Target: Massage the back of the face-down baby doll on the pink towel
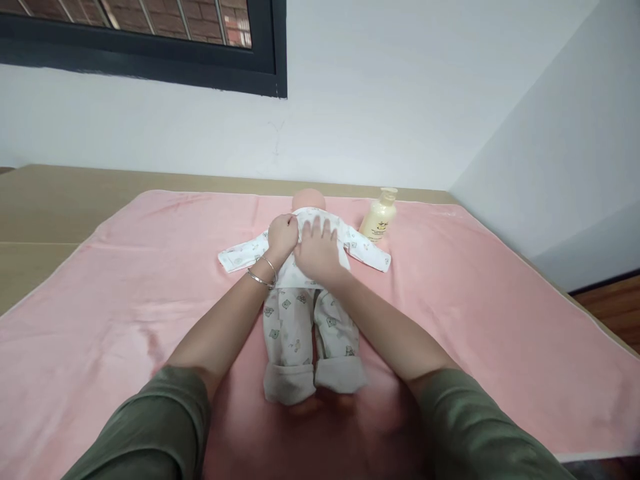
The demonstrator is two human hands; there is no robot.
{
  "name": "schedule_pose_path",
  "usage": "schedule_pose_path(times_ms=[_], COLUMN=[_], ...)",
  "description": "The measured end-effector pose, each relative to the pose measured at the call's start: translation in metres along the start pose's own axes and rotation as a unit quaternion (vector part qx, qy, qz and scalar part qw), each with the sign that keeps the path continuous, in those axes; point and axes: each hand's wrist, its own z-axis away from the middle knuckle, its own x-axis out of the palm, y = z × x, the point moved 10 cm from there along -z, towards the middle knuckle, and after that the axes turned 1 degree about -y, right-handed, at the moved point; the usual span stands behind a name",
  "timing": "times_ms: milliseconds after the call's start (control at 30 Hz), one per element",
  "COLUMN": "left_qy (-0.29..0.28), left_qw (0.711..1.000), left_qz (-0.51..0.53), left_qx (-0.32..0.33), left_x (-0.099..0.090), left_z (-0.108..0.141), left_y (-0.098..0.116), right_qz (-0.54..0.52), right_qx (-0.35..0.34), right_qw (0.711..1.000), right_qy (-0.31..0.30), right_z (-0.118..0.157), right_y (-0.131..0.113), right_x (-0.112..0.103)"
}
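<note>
A baby doll (309,198) lies stretched out on a pink blanket (450,293), its head toward the wall. It wears a white printed shirt (313,279) with both sleeves spread sideways, and printed pants (295,327) with turned-up grey cuffs. My left hand (283,235), above a wrist with silver bangles, is closed at the doll's left-side shoulder in the picture; what its fingers grip is hidden. Flat on the middle of the shirt lies my right hand (317,250), fingers spread. The doll's face is not visible, and its feet show dimly below the cuffs.
A pale yellow lotion bottle (380,217) stands on the blanket beyond the right sleeve. Behind the blanket, a tan surface (75,193) meets the white wall (375,100). A dark-framed window (270,47) with bars is at upper left.
</note>
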Motion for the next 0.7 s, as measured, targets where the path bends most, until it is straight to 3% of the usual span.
schedule_pose_path(times_ms=[100, 233, 333, 433, 533, 600, 700], left_qy=[0.001, 0.020, 0.023, 0.027, 0.031, 0.035, 0.032], left_qw=[1.000, 1.000, 1.000, 0.999, 0.999, 0.998, 0.998], left_qz=[0.028, 0.021, 0.008, 0.020, 0.040, 0.051, 0.053], left_qx=[-0.004, -0.005, 0.010, 0.006, -0.008, -0.017, -0.020], left_x=[0.000, -0.003, -0.003, -0.003, -0.002, -0.003, -0.003], left_z=[-0.001, 0.000, 0.002, 0.003, 0.002, 0.002, 0.002], left_y=[-0.004, -0.004, 0.001, 0.000, -0.003, -0.006, -0.007], right_qz=[0.013, -0.062, -0.119, -0.109, -0.060, -0.032, 0.001], right_qx=[-0.111, -0.219, -0.130, -0.010, 0.053, 0.027, -0.065], right_qw=[0.994, 0.971, 0.983, 0.993, 0.995, 0.997, 0.997], right_qy=[0.005, -0.074, -0.056, -0.043, -0.051, -0.060, -0.036], right_z=[0.004, -0.021, -0.048, -0.050, -0.029, -0.014, -0.006], right_y=[-0.026, -0.002, 0.044, 0.066, 0.052, 0.027, -0.005], right_x=[0.001, 0.007, 0.001, 0.000, 0.001, 0.001, -0.004])
